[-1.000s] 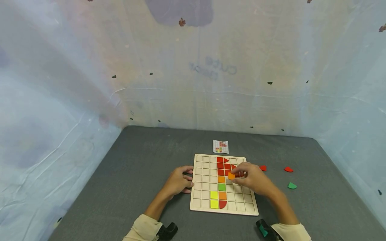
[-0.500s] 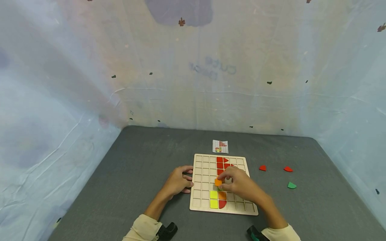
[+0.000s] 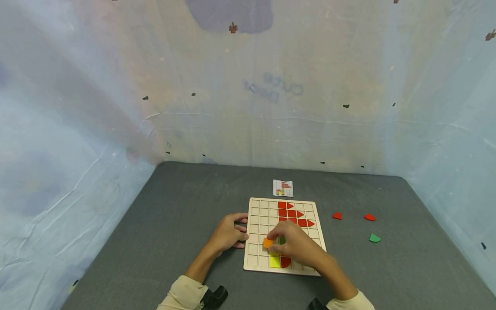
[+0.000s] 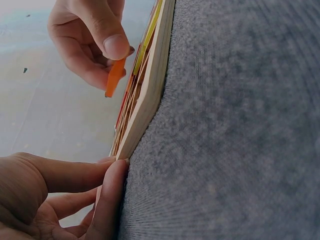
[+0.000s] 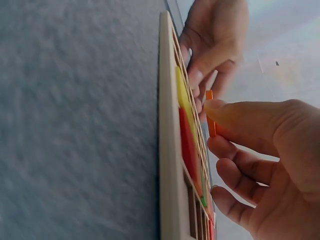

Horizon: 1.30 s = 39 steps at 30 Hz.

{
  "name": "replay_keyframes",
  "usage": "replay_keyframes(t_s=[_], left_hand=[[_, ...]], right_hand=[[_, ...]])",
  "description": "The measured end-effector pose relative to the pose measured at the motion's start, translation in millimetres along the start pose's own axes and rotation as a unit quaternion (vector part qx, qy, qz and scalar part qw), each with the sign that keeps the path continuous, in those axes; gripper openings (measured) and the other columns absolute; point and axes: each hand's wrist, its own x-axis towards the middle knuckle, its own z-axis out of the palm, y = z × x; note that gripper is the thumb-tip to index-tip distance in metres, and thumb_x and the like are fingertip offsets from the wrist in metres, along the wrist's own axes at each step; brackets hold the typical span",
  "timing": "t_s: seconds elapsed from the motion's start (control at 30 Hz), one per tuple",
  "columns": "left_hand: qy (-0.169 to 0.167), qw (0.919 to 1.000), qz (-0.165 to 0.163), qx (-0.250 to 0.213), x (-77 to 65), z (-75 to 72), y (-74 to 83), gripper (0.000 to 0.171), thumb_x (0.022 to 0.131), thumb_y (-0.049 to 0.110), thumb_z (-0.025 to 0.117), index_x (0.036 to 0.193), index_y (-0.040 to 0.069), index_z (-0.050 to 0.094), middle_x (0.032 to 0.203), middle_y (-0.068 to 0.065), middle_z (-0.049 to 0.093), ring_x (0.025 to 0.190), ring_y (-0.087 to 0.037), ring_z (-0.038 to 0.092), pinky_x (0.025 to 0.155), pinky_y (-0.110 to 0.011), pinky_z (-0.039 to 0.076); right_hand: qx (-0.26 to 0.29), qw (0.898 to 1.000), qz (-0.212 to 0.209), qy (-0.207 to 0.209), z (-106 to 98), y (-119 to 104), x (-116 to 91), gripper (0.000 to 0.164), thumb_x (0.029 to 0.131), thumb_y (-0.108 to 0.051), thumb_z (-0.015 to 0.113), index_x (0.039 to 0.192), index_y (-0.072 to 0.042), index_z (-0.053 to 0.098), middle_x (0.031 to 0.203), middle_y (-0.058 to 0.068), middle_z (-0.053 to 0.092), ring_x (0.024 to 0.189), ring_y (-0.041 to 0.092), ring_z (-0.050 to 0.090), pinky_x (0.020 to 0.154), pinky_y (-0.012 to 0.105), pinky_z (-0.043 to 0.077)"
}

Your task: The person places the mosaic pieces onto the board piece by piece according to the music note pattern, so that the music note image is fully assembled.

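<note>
The light wooden grid board [image 3: 257,228] lies flat on the grey surface, with red, green and yellow pieces set in its cells. At its left edge my left hand [image 3: 226,232] holds the rim; in the left wrist view, the thumb and a finger meet at the board's side [image 4: 150,100]. An orange square tile [image 3: 267,243] is pinched between the thumb and finger of my right hand [image 3: 294,243], over the lower left-centre of the board. Seen from the right wrist, the orange tile [image 5: 209,95] stands apart from the board. My right hand hides several middle cells.
A small printed card [image 3: 283,188] with a coloured grid pattern lies just behind the board. To the right are two loose red pieces [image 3: 337,215] and a green quarter-round piece [image 3: 374,238]. Pale sheeting [image 3: 248,137] hangs beyond the table's back edge.
My right hand has carried the orange tile leftward and toward me, from the board's right-centre to its lower left-centre. My left hand has stayed at the board's edge.
</note>
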Motion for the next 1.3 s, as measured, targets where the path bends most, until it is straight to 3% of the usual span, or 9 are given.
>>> replay_keyframes(t_s=[0.7,1.3], left_hand=[[0.000,1.0000,-0.002,-0.003,0.2,-1.7,-2.0,0.064,0.086,-0.010,0.076,0.146,-0.004,0.058,0.133,-0.020,0.061,0.096,-0.021,0.070,0.063,-0.036,0.067],[0.004,1.0000,-0.005,0.000,0.3,-0.1,-1.0,0.065,0.086,-0.010,0.077,0.147,-0.002,0.058,0.132,-0.019,0.061,0.096,-0.021,0.070,0.063,-0.036,0.067]], right_hand=[[-0.023,0.999,-0.034,-0.015,9.7,-6.4,1.9,0.022,0.087,-0.017,0.088,0.107,-0.011,0.081,0.104,-0.005,0.073,0.097,0.015,0.058,0.084,0.030,0.052],[-0.005,1.000,-0.024,-0.009,1.6,-1.2,-0.9,0.023,0.091,-0.018,0.085,0.112,-0.012,0.080,0.107,-0.005,0.072,0.098,0.017,0.062,0.085,0.033,0.056]])
